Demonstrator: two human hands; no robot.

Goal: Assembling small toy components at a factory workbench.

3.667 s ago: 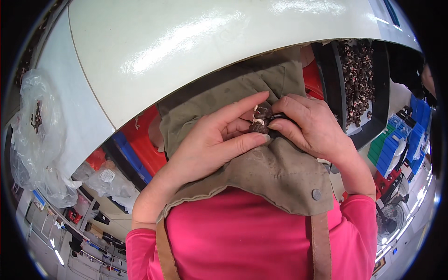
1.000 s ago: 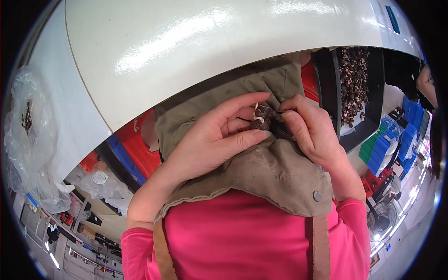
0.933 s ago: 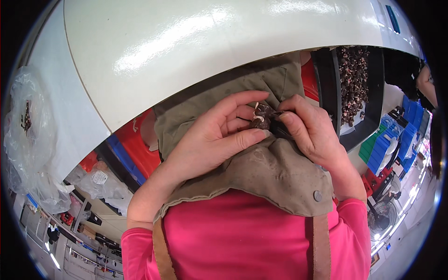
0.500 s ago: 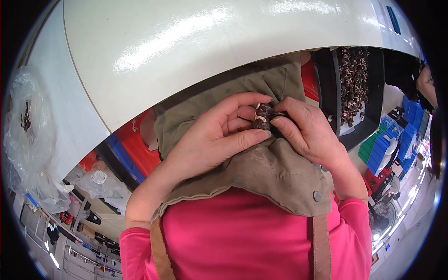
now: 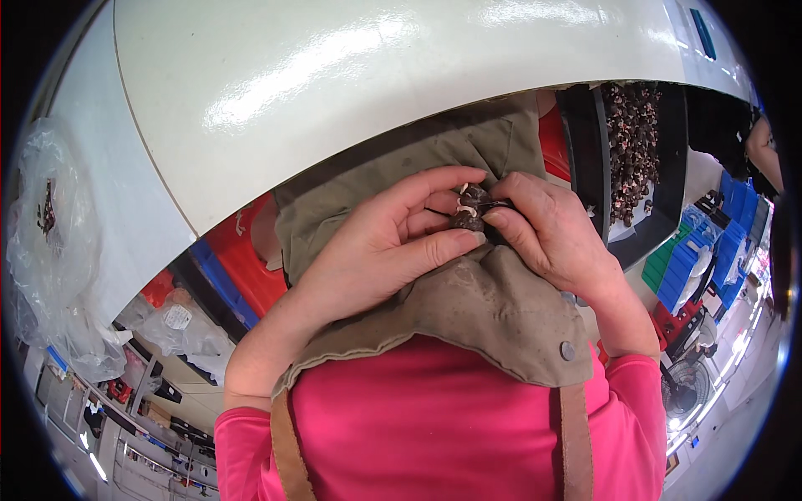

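Note:
My left hand (image 5: 380, 242) holds a small dark-brown figurine (image 5: 468, 219) with pale cream and pinkish parts between thumb and fingers, above my lap. From the other side, my right hand (image 5: 555, 225) closes thumb and forefinger in a pinch beside it. A thin dark tip (image 5: 499, 204) runs from that pinch to the figurine; what it belongs to is hidden by the fingers. Beneath both hands lies an olive-brown apron (image 5: 468, 301), bunched over my lap.
Ahead stretches a glossy white table (image 5: 334, 83). To the right, a dark box (image 5: 668, 184) holds many similar brown-and-pink pieces (image 5: 632, 142). A clear plastic bag (image 5: 63, 267) lies at the left. Blue bins (image 5: 685, 267), a fan (image 5: 685, 388) and another person's arm (image 5: 762, 154) appear farther right.
The figurine has tilted very slightly in my left hand. Both hands otherwise keep their places and their hold.

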